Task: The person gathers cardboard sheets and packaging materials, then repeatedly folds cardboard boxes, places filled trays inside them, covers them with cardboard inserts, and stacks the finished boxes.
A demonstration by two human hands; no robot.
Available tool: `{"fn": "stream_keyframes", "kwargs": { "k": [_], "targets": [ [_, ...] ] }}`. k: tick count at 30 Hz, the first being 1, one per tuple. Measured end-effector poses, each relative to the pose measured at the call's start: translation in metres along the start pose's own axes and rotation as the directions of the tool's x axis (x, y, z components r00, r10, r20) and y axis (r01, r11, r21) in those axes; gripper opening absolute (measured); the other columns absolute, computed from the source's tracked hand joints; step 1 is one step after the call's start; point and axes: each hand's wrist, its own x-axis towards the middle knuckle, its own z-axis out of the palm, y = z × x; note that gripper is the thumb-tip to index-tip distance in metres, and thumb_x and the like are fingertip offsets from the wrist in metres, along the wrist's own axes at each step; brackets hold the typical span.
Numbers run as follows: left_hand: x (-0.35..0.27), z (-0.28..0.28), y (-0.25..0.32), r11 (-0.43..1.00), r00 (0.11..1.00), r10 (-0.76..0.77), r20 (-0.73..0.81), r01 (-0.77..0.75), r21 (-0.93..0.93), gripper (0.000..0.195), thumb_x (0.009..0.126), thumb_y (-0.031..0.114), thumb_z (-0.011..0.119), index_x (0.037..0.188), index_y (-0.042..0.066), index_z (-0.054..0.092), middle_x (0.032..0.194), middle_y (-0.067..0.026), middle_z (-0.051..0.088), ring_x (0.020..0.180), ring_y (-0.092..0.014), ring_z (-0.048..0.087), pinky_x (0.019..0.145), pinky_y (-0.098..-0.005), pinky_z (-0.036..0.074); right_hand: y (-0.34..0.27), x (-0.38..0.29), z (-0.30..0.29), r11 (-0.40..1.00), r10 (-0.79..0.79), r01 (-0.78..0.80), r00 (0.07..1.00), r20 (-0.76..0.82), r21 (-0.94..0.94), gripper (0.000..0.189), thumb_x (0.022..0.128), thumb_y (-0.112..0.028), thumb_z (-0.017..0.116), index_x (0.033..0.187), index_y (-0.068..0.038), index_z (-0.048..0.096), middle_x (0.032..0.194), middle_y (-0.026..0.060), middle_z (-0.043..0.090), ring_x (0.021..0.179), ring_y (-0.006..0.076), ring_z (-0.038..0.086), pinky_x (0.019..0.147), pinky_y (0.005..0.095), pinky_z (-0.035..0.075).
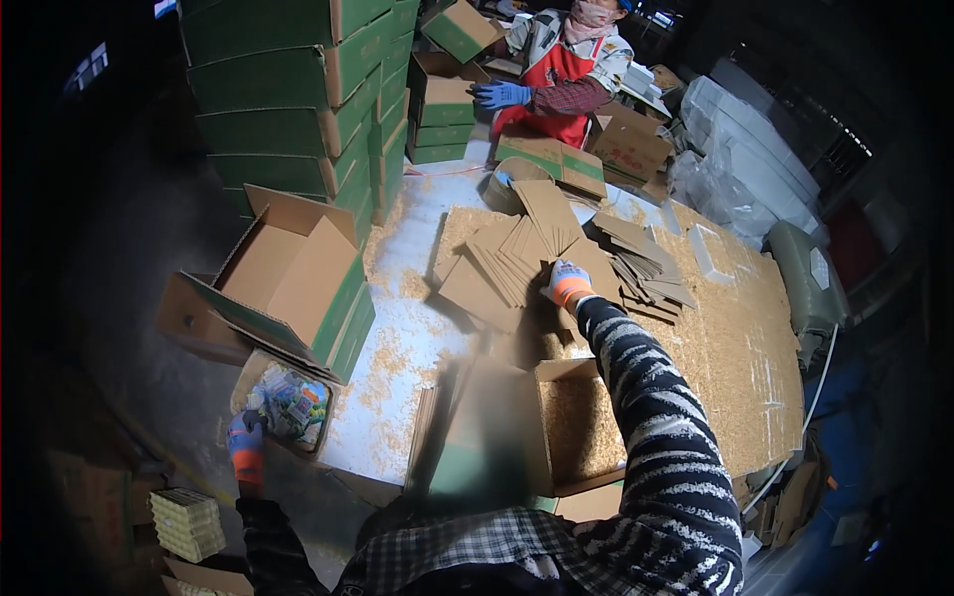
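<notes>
My left hand (248, 439), in a blue and orange glove, is at the left edge of a small cardboard box holding colourful printed packets (294, 402); whether its fingers grip anything is unclear. My right hand (568, 281), gloved alike, reaches forward onto loose brown cardboard sheets (496, 264) fanned over the table; its fingertips touch them, but a grip cannot be made out. Below that arm stands an open carton (542, 432) with wood shavings (585, 425) inside. Another fanned pile of cardboard pieces (648, 264) lies to the right.
Stacked green cartons (261, 97) rise at the left, behind an open empty carton (287, 268). Across the table (391, 328) a co-worker in a red apron (555, 82) handles a carton. Wood shavings (730, 350) cover the right side. Egg trays (186, 521) are stacked at lower left.
</notes>
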Motion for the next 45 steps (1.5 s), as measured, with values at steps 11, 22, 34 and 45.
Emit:
{"fn": "stream_keyframes", "kwargs": {
  "k": [11,22,34,45],
  "targets": [
    [-0.089,0.049,0.412,0.395,0.418,0.907,0.04,-0.816,-0.422,0.019,0.069,0.009,0.071,0.087,0.011,0.064,0.096,-0.0042,0.065,0.099,-0.023,0.061,0.102,-0.0482,0.039,0.059,-0.107,-0.127,0.911,-0.157,0.386,0.65,-0.743,0.144,0.017,0.084,-0.022,0.064,0.099,-0.015,0.07,0.096,0.0097,0.065,0.089,0.0322,0.062,0.076,0.0415,0.051],
    [-0.147,0.126,0.406,0.654,0.783,0.617,0.084,-0.45,-0.608,0.027,0.084,0.002,0.057,0.11,-0.002,0.06,0.122,-0.016,0.057,0.117,-0.027,0.053,0.1,-0.0375,0.042,0.141,-0.331,-0.055,0.566,-0.815,0.822,0.545,-0.196,-0.069,0.02,0.082,-0.011,0.051,0.096,-0.013,0.064,0.104,0.0062,0.062,0.095,0.0253,0.06,0.079,0.0348,0.051],
    [-0.164,0.135,0.451,0.58,0.546,0.814,0.198,-0.743,-0.334,0.04,0.088,0.009,0.053,0.128,0.009,0.057,0.113,-0.015,0.065,0.117,-0.026,0.055,0.112,-0.0468,0.029,0.191,-0.339,-0.044,0.386,-0.441,0.637,0.762,-0.473,0.667,0.056,0.077,0.009,0.045,0.131,-0.006,0.054,0.14,0.0148,0.049,0.133,0.0294,0.044,0.11,0.0361,0.033],
    [-0.196,0.227,0.373,0.741,0.775,0.226,0.59,0.257,-0.62,0.056,0.089,0.019,0.065,0.136,0.001,0.04,0.119,-0.0091,0.057,0.107,-0.019,0.055,0.089,-0.0348,0.048,0.137,-0.297,0.062,0.197,-0.254,0.082,0.967,-0.03,0.977,0.096,0.077,-0.027,0.078,0.15,-0.003,0.02,0.136,0.0151,0.049,0.118,0.0206,0.05,0.1,0.0318,0.041]
  ]
}}
